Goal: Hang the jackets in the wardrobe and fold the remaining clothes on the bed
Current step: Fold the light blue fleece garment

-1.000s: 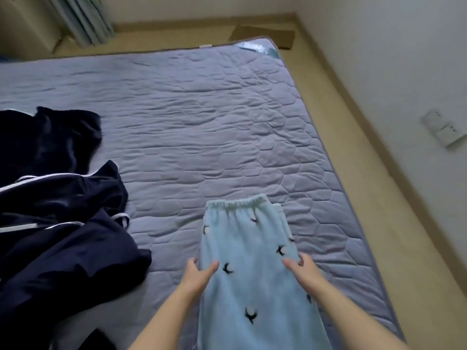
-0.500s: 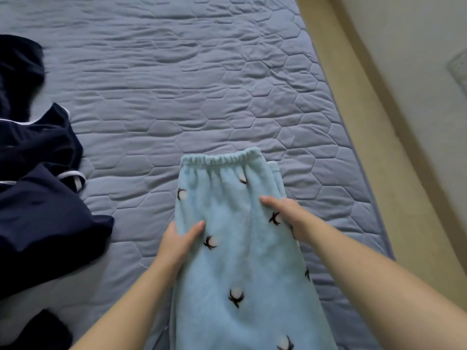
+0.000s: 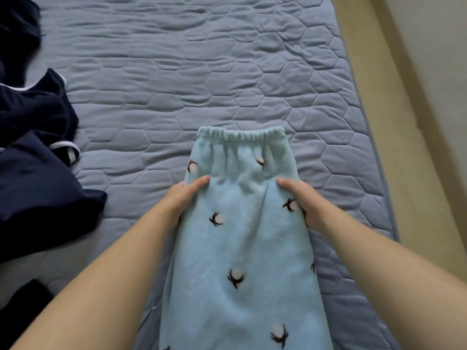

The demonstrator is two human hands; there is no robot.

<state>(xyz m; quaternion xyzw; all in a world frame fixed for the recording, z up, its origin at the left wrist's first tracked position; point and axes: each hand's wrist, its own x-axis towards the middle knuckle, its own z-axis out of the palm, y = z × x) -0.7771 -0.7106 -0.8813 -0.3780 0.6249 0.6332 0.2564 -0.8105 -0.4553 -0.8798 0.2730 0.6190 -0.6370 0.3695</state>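
Observation:
Light blue fleece pants [image 3: 242, 248] with dark sprig prints lie lengthwise on the quilted grey-blue bed [image 3: 177, 97], elastic waistband pointing away from me. My left hand [image 3: 185, 198] holds the left edge just below the waistband, thumb on top of the fabric. At the same height my right hand [image 3: 304, 203] holds the right edge, thumb on top. The other fingers of both hands are hidden by the fabric. Small creases run in the fleece between the two hands.
A heap of dark navy clothing with white piping [image 3: 32, 152] covers the bed's left side. More dark fabric [image 3: 22, 304] lies at the lower left. The bed's right edge borders a beige floor strip [image 3: 394, 122] and a wall.
Both hands have slid up the pants from mid-length to just under the waistband and moved out to the side edges. The view has tilted down and closer.

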